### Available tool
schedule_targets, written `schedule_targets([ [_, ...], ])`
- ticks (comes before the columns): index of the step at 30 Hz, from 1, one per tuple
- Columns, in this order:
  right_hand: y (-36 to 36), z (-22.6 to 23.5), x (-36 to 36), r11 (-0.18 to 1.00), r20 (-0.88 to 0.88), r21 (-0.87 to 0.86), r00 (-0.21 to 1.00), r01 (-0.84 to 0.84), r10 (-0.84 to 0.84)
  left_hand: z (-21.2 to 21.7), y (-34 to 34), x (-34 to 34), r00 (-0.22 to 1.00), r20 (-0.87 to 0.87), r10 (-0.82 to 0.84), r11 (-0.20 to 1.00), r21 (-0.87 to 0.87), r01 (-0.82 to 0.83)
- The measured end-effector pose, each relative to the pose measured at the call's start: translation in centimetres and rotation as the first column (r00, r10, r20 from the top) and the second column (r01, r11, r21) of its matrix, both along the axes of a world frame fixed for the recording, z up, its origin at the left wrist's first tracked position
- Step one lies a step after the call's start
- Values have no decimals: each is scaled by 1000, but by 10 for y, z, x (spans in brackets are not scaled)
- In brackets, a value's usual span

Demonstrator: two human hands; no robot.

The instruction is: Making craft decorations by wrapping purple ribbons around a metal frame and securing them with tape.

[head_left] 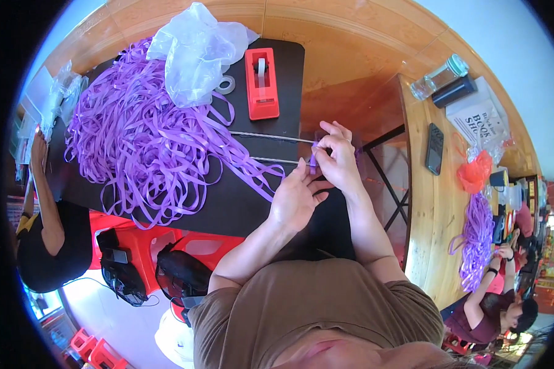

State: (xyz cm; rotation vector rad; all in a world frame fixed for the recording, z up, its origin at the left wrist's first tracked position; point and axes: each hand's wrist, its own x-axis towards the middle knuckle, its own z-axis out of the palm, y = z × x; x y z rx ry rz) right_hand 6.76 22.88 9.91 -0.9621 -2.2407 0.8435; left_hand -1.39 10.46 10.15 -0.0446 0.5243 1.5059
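Observation:
Two thin metal rods [271, 135] reach out past the right edge of the dark table, side by side. A short stretch of purple ribbon [314, 161] lies across their ends. My right hand [340, 158] pinches this ribbon between thumb and forefinger, its other fingers raised. Just nearer to me, my left hand [292, 198] has its thumb and forefinger closed at the ribbon's lower part, with the other fingers loosely spread. Leftward on the table rises a big tangled heap of purple ribbon [148, 135], from which strands trail toward my left hand.
Behind the rods stand a red tape dispenser [262, 92], a tape roll [226, 85] and a clear plastic bag [194, 55]. Red stools [203, 246] hold black bags. A wooden table [434, 246] at right bears a phone [434, 149] and more ribbon [477, 240]. Other people sit at both sides.

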Motion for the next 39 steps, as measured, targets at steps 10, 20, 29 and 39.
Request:
schedule_targets([
  [10,3,-23,12,992,-192,-127,981,-14,-11,5,1,0,1000,-20,-9,1000,-2,9],
  [20,1,-44,16,946,-321,-323,943,-24,-86,6,0,-1,998,-52,-32,999,-19,31],
  [29,3,-38,20,626,-452,-725,884,-286,-120,7,-1,-1,998,-45,-35,999,-18,34],
  [39,6,-37,25,299,-671,-741,669,-601,-320,6,-3,-2,998,-45,-33,999,-11,32],
])
